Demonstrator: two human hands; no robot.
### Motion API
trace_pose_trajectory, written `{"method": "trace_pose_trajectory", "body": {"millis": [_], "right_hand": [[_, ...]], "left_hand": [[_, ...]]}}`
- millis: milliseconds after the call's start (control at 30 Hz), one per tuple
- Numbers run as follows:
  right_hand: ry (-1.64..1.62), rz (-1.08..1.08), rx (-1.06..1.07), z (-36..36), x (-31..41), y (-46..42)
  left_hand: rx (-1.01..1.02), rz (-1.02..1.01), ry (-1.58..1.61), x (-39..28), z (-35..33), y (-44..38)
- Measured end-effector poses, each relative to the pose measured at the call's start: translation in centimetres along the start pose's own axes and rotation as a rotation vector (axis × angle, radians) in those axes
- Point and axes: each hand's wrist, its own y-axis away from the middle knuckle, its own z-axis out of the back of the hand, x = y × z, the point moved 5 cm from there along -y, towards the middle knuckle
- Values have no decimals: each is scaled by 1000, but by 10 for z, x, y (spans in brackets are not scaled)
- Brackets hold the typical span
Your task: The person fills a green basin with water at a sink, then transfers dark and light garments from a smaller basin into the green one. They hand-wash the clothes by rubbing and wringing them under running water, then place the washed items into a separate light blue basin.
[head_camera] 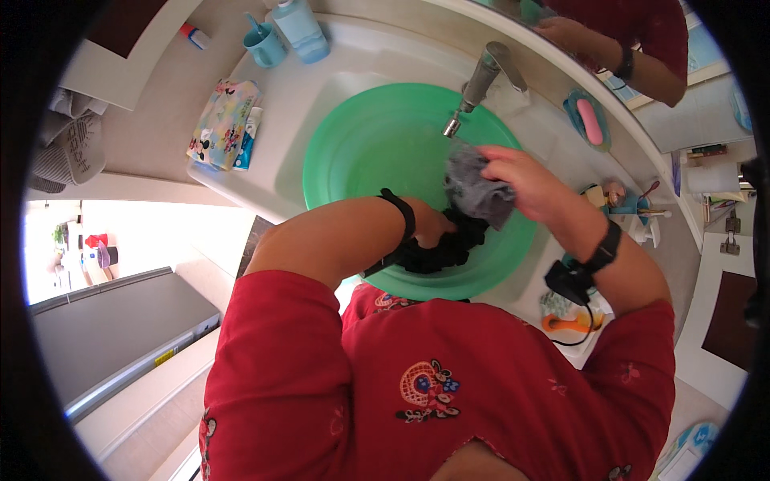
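A green plastic basin (385,129) sits in the white washbasin (355,39) in front of me. Wet grey cloth (478,183), bunched up, hangs from my right hand (520,180) over the basin's right side, just below the faucet's metal spout (451,126). Down inside the basin, my left hand (430,225) touches a heap of black cloth (442,249) near the front rim. Its fingers are partly hidden, so their grip on the black cloth does not show. The grey cloth hangs right beside the black heap.
The faucet (484,72) rises behind the basin, below a mirror (637,36). A pink soap bar (589,121) lies in a dish at right. On the left stand a blue cup (264,48), a bottle (301,33) and a patterned wipes pack (222,123). An orange-handled brush (565,324) lies at front right.
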Motion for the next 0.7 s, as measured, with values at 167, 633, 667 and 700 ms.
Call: {"method": "trace_pose_trajectory", "body": {"millis": [167, 633, 667, 700], "right_hand": [[100, 155, 22, -34, -15, -72], [1080, 36, -636, 6, -129, -189], [1241, 66, -578, -14, -134, -180], [1395, 93, -532, -23, -134, -177]], "left_hand": [[46, -4, -18, -15, -2, 8], [-51, 682, -216, 117, 52, 18], [-46, 726, -188, 130, 51, 19], [-43, 764, -173, 137, 56, 22]]}}
